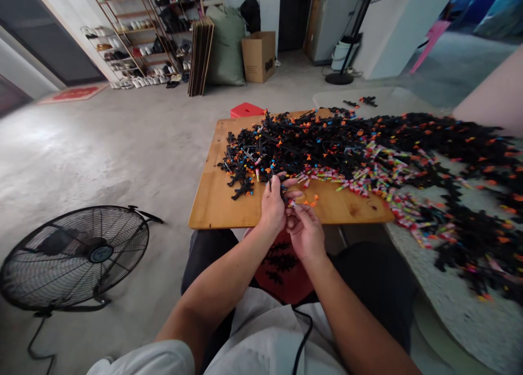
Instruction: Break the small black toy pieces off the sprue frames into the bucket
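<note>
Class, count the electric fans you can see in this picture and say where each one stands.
2. One floor fan sits low on the concrete at the left; a pedestal fan stands at the back, its head cut off by the frame.

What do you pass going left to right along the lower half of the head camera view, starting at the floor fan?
Floor fan → left hand, holding a black piece → right hand, pinching a small colourful piece → strip of colourful wrapped pieces → black pile on the grey mat.
</note>
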Demonstrator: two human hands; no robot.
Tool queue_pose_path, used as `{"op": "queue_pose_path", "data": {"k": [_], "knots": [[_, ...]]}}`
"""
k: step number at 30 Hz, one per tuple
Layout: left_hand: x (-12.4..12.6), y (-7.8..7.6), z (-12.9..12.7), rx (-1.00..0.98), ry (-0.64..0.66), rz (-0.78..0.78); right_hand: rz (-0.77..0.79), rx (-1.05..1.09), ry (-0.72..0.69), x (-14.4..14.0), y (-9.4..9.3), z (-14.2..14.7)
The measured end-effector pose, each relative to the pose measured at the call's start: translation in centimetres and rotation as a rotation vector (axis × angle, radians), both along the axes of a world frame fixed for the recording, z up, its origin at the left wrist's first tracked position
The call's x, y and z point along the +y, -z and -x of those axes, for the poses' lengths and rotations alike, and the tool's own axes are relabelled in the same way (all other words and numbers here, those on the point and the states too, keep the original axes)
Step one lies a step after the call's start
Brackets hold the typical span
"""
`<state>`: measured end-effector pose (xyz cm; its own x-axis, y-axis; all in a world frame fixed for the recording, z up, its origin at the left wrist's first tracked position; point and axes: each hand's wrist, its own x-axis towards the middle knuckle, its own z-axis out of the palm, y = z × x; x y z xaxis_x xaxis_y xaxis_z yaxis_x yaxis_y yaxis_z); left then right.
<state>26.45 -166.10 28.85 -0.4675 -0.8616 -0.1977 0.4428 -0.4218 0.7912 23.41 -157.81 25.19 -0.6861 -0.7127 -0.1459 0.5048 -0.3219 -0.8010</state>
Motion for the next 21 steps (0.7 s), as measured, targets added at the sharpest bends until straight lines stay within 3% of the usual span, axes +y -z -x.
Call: {"op": "queue_pose_path", "data": {"k": [8, 16, 21], "knots": [[0.2, 0.3, 0.0, -0.042, 0.0, 0.065, 0.017, 0.043, 0.052, 0.0, 0.0, -0.5], [0.3, 0.2, 0.0, -0.024, -0.032, 0.051, -0.124, 0.243, 0.125, 0.3, 1.7, -0.6], [0.1, 0.5, 0.1, 0.001, -0.049, 0.037, -0.142, 0.282, 0.049, 0.4, 1.4, -0.6]]}}
